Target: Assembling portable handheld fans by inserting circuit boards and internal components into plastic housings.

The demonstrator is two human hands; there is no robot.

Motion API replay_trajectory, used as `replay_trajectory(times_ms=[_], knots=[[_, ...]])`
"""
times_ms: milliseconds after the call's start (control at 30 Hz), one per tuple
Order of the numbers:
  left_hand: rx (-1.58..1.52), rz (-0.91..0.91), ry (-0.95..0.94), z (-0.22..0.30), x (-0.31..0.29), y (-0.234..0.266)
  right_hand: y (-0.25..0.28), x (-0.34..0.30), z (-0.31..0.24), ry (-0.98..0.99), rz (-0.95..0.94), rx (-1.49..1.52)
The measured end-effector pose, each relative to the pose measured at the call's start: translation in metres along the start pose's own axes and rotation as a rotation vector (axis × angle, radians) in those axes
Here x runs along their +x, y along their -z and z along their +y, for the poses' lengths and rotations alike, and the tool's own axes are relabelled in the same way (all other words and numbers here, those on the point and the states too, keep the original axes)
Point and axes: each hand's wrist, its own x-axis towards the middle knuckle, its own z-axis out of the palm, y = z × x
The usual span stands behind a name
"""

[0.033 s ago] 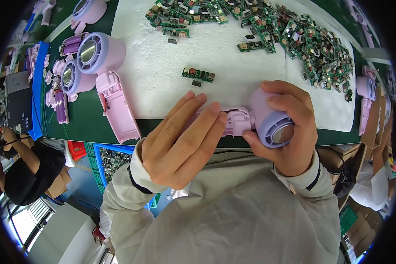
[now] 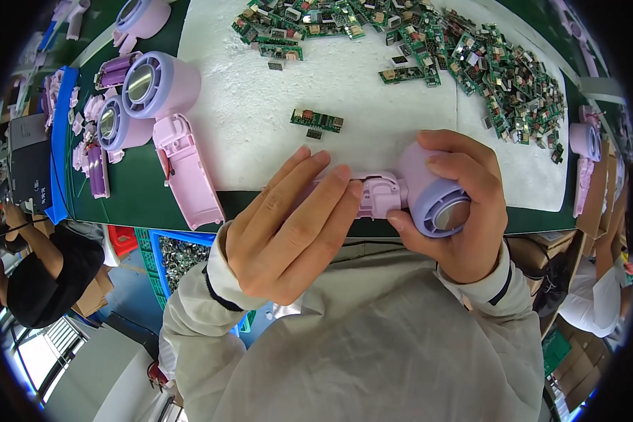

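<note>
A pink handheld fan (image 2: 381, 197) lies crosswise at the table's front edge, its opened handle to the left and its round head to the right. My right hand (image 2: 471, 204) is wrapped round the fan head, thumb at the near side by the lilac ring. Long fingers of my left hand (image 2: 288, 232) stretch over the handle and press on it, hiding most of it; the left thumb is out of sight. Just beyond the left fingertips, a single green circuit board (image 2: 317, 120) rests on the white foam sheet (image 2: 246, 141).
Heaped circuit boards (image 2: 506, 81) cover the far side of the foam. Further fan heads (image 2: 160, 84) and an open pink handle shell (image 2: 190, 172) lie on the green table to the left. A blue-rimmed crate (image 2: 184, 264) of small parts stands below. People sit at both sides.
</note>
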Motion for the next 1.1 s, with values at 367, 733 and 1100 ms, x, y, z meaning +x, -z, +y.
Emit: replay_trajectory(times_ms=[367,733,1100], knots=[[-0.047,-0.083,0.127,0.011,0.0,0.003,0.009,0.021,-0.013,-0.051,-0.008,0.048],[0.107,-0.139,0.073,0.022,0.016,0.012,0.023,0.034,-0.018,-0.118,-0.194,0.055],[0.222,-0.164,0.131,0.033,0.012,0.006,0.02,0.033,-0.015,-0.132,-0.231,0.153]])
